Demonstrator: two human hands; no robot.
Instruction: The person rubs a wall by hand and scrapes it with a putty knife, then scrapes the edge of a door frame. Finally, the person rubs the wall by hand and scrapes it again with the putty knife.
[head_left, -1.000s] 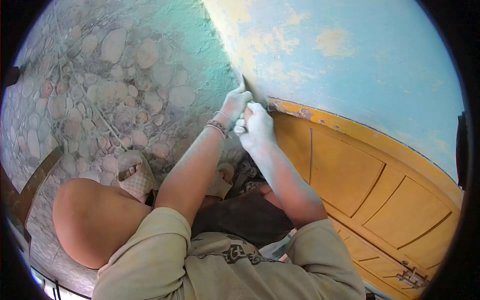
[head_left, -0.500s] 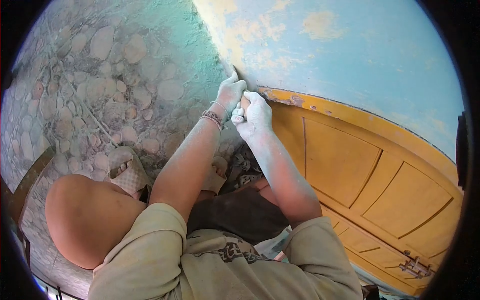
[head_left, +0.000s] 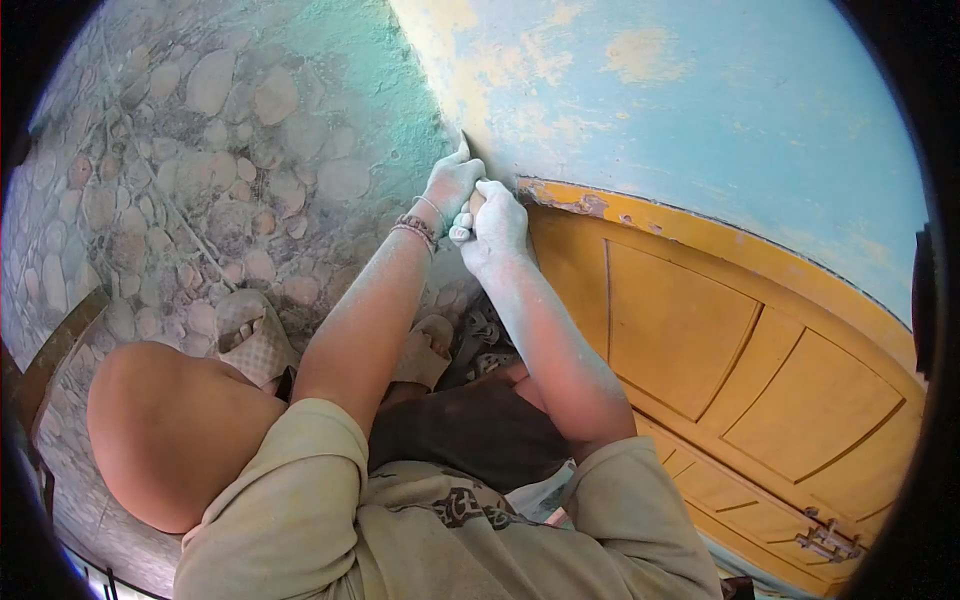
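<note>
Both my hands are closed around a scraper with a wooden handle [head_left: 477, 201], held near the corner where the blue wall meets the green, rough edge of the stone-patterned surface. My right hand [head_left: 499, 230] wraps the handle. My left hand [head_left: 453, 185] grips farther forward, its index finger stretched along the tool toward the corner. Only a thin dark tip shows past that finger, and most of the blade is hidden. Pale dust coats both hands and forearms.
A yellow panelled door [head_left: 680, 330] with a metal latch [head_left: 830, 540] lies to the right, under its chipped frame [head_left: 640, 215]. Blue wall [head_left: 760, 110] with flaked patches rises above. My sandalled feet [head_left: 255, 340] rest on the left, near a cord [head_left: 180, 210].
My two hands and the scraper have shifted slightly to the left, staying together at the wall corner. My grip looks the same.
</note>
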